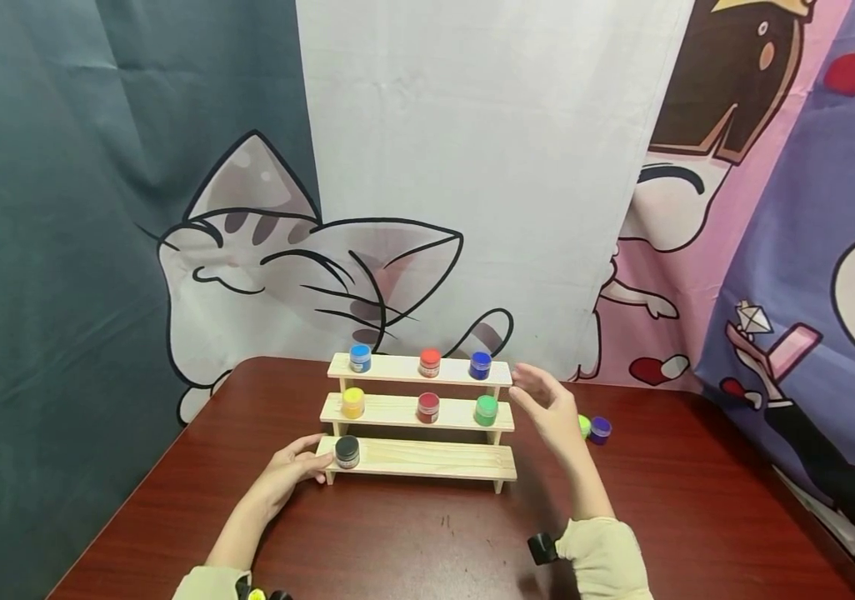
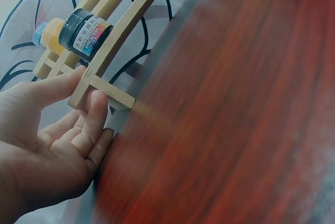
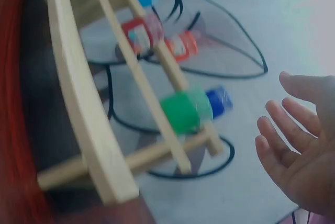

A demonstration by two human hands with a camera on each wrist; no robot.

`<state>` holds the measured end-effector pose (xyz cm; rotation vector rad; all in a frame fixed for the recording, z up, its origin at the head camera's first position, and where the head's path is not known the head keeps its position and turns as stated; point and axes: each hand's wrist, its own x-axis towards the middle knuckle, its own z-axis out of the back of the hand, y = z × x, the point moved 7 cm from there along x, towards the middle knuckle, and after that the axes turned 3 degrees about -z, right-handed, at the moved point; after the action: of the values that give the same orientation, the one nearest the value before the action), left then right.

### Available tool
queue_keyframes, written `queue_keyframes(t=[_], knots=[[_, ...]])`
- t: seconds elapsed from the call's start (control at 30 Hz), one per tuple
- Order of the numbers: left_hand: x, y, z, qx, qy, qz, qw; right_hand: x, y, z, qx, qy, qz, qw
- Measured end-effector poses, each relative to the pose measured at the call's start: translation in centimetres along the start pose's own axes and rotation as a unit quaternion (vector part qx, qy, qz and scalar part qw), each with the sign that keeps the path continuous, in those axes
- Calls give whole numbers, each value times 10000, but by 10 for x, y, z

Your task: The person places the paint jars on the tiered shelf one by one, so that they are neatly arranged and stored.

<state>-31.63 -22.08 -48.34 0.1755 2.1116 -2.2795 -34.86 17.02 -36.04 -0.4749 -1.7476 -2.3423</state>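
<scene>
A three-step wooden display rack [image 1: 427, 457] stands on the table with small paint jars on its steps. My left hand [image 1: 288, 475] pinches the left end of the bottom step, thumb above and fingers below, beside a black paint jar [image 2: 86, 34]. My right hand [image 1: 551, 408] is held just off the rack's right end, fingers loosely bent and holding nothing. Nearest to it are a green paint jar [image 1: 486, 410] on the middle step and a dark blue one [image 1: 480, 365] on top. Yellow [image 1: 353, 402], dark red [image 1: 428, 407], light blue [image 1: 360, 357] and red [image 1: 430, 362] jars also stand there.
On the reddish-brown table [image 1: 427, 542], a purple-blue jar [image 1: 600, 430] and a bright green jar [image 1: 584, 426] stand right of the rack, the green one partly hidden by my right arm. A cartoon-printed curtain [image 1: 487, 167] hangs behind the table.
</scene>
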Motion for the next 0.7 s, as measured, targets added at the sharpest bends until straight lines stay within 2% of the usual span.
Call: queue_keyframes(t=[0.23,0.7], knots=[[-1,1,2,45,-30,122,9999,0,-14,24,126,-330,-99,9993],[1,2,-1,43,69,106,9999,1,-36,62,211,-882,-363,9952]])
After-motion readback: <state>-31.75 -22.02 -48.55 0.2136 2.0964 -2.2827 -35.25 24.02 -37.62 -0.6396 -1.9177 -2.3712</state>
